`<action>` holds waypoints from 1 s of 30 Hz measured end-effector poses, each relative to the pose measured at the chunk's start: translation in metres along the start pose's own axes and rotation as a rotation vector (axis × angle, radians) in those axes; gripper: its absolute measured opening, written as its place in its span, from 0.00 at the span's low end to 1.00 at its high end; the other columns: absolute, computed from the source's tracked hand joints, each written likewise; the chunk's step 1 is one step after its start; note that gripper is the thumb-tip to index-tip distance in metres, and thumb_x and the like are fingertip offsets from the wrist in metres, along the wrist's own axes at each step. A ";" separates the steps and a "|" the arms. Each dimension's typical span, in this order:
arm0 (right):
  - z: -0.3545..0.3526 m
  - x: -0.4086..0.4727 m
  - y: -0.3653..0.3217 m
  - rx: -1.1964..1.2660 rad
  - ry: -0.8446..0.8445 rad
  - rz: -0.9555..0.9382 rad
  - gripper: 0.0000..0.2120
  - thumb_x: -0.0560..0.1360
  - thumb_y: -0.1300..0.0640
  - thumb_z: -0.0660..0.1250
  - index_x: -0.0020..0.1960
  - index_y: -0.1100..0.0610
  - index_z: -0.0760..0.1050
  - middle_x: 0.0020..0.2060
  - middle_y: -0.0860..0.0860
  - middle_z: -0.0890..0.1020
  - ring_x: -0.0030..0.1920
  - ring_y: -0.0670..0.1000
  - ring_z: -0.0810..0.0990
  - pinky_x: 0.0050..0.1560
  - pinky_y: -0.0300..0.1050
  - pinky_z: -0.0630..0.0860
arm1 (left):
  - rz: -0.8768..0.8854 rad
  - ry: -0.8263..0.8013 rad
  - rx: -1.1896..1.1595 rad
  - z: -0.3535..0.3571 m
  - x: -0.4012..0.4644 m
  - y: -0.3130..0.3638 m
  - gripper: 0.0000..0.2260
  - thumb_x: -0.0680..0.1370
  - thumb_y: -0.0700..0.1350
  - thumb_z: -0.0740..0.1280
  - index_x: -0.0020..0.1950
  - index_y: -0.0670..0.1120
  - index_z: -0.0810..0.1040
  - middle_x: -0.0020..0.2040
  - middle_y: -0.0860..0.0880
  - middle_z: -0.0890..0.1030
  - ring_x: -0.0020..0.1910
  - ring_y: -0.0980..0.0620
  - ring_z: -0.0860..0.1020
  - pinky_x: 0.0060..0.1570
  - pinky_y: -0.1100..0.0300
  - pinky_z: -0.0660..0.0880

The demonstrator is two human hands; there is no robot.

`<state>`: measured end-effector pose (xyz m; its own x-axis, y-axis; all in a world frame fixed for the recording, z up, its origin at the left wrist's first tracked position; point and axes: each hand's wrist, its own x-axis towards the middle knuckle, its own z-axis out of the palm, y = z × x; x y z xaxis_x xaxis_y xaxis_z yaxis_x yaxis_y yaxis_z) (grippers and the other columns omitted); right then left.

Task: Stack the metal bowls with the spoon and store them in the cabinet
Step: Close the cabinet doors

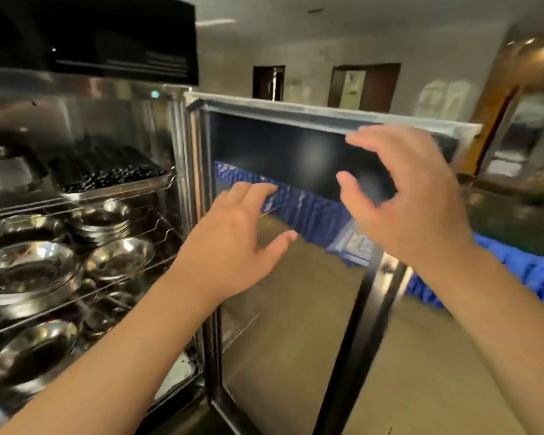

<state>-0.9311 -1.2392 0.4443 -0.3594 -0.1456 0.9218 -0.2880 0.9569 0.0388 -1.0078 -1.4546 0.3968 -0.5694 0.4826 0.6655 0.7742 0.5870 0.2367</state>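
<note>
Since both of our hands are raised empty before the open, glass-paned, steel-framed cabinet door (296,246), the coming move likely turns on that door, whose long axis runs upright. Our right hand (412,199) hovers nearer its top rail, fingers (358,141) spread wide; our left hand (233,246) sits lower by the pane, fingers loosely parted, perhaps touching it, though blur hides contact. The shiny round metal bowls (29,271) lie well left of both hands, stacked on wire shelves inside the stainless cabinet (173,146); we see no spoon.
</note>
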 end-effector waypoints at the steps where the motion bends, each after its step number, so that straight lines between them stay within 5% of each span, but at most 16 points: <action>1: -0.015 0.001 0.011 -0.027 0.044 -0.017 0.17 0.76 0.56 0.70 0.63 0.61 0.78 0.59 0.58 0.81 0.62 0.59 0.77 0.68 0.44 0.67 | 0.029 0.025 -0.008 0.005 0.009 0.014 0.32 0.75 0.61 0.68 0.75 0.47 0.67 0.67 0.49 0.73 0.66 0.49 0.72 0.68 0.59 0.66; 3: -0.042 0.000 0.032 -0.070 0.082 0.015 0.20 0.76 0.55 0.70 0.66 0.61 0.76 0.63 0.60 0.78 0.66 0.59 0.73 0.72 0.49 0.65 | 0.077 0.069 -0.034 0.016 0.025 0.045 0.35 0.75 0.62 0.68 0.76 0.47 0.64 0.69 0.49 0.71 0.68 0.50 0.70 0.68 0.61 0.63; 6: -0.066 -0.004 0.061 -0.078 -0.019 0.261 0.30 0.76 0.48 0.69 0.75 0.54 0.67 0.73 0.54 0.69 0.73 0.50 0.65 0.70 0.34 0.57 | 0.118 0.117 -0.102 0.035 0.046 0.092 0.40 0.73 0.64 0.69 0.78 0.47 0.60 0.72 0.51 0.68 0.71 0.52 0.66 0.70 0.59 0.64; 9: -0.072 -0.012 0.088 0.165 -0.223 0.434 0.34 0.76 0.44 0.69 0.78 0.43 0.58 0.71 0.41 0.68 0.62 0.30 0.69 0.61 0.34 0.65 | 0.112 0.129 -0.115 0.058 0.060 0.132 0.45 0.70 0.64 0.71 0.80 0.46 0.57 0.75 0.49 0.65 0.74 0.50 0.64 0.72 0.57 0.64; 11: -0.073 -0.017 0.098 0.322 -0.292 0.413 0.34 0.77 0.47 0.69 0.78 0.40 0.56 0.72 0.41 0.70 0.56 0.27 0.71 0.57 0.33 0.74 | 0.084 0.127 -0.100 0.071 0.064 0.151 0.48 0.69 0.63 0.73 0.80 0.44 0.55 0.76 0.48 0.63 0.75 0.48 0.63 0.73 0.54 0.64; 19: -0.068 -0.027 0.111 0.515 -0.268 0.215 0.31 0.81 0.57 0.65 0.80 0.47 0.57 0.78 0.45 0.62 0.74 0.46 0.68 0.66 0.54 0.76 | -0.066 0.256 -0.029 0.089 0.055 0.184 0.49 0.70 0.57 0.75 0.80 0.42 0.51 0.72 0.46 0.68 0.69 0.48 0.70 0.65 0.51 0.73; 24: -0.062 -0.032 0.105 0.688 -0.266 0.012 0.27 0.82 0.64 0.61 0.79 0.49 0.63 0.79 0.47 0.61 0.72 0.42 0.70 0.65 0.34 0.72 | -0.171 0.379 0.067 0.085 0.035 0.183 0.49 0.71 0.55 0.77 0.80 0.41 0.49 0.71 0.43 0.69 0.66 0.46 0.73 0.51 0.57 0.77; 28: -0.045 -0.040 0.096 0.942 -0.307 -0.098 0.26 0.81 0.67 0.62 0.77 0.54 0.64 0.77 0.49 0.67 0.72 0.43 0.72 0.70 0.40 0.70 | -0.263 0.446 0.107 0.066 0.010 0.174 0.47 0.72 0.52 0.75 0.80 0.47 0.48 0.77 0.45 0.65 0.66 0.46 0.76 0.50 0.63 0.73; 30: -0.029 -0.050 0.092 0.984 -0.343 -0.059 0.25 0.81 0.62 0.64 0.77 0.54 0.66 0.72 0.48 0.72 0.70 0.43 0.73 0.70 0.41 0.69 | -0.324 0.463 0.109 0.052 -0.004 0.169 0.46 0.71 0.52 0.75 0.80 0.49 0.50 0.76 0.48 0.67 0.66 0.49 0.76 0.53 0.57 0.76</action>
<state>-0.9139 -1.1366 0.4125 -0.5100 -0.3960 0.7636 -0.8539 0.3406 -0.3936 -0.8889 -1.3233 0.3974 -0.5736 -0.0539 0.8174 0.5332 0.7329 0.4225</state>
